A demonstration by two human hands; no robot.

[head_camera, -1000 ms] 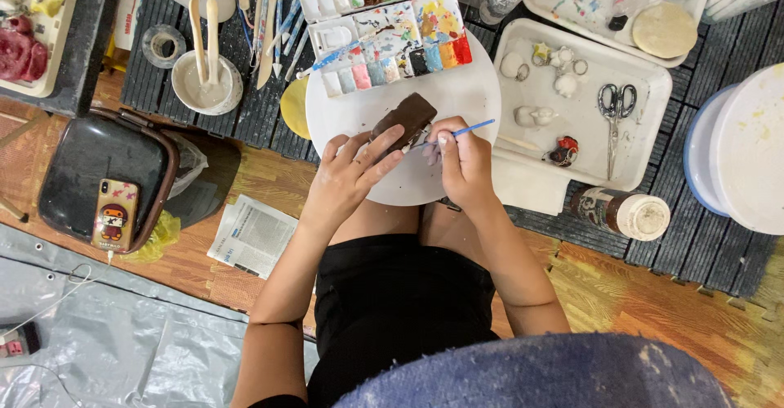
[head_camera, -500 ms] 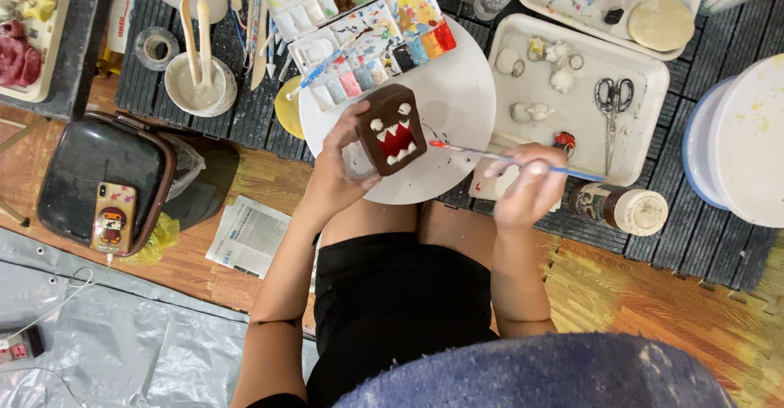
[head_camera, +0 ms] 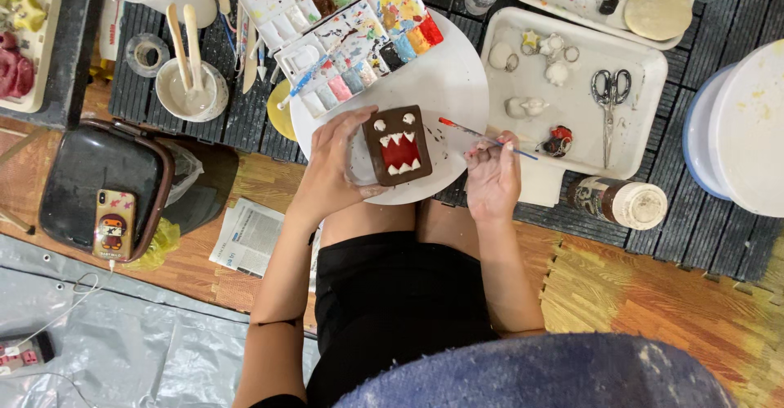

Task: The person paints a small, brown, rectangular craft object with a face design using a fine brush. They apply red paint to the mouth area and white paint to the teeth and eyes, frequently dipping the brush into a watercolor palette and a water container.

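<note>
You are looking at scissors lying in the white tray, a phone resting on the black case.

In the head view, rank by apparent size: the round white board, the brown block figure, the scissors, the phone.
1. round white board, clearly largest.
2. brown block figure, held in the left hand.
3. phone and scissors: too alike to rank.

Phone, yellow-cased with a cartoon figure, back up on the black bag, near left. Folded newspaper sheet just right of the bag. Cylindrical jar, dark patterned label, white lid, lying near right.
</note>
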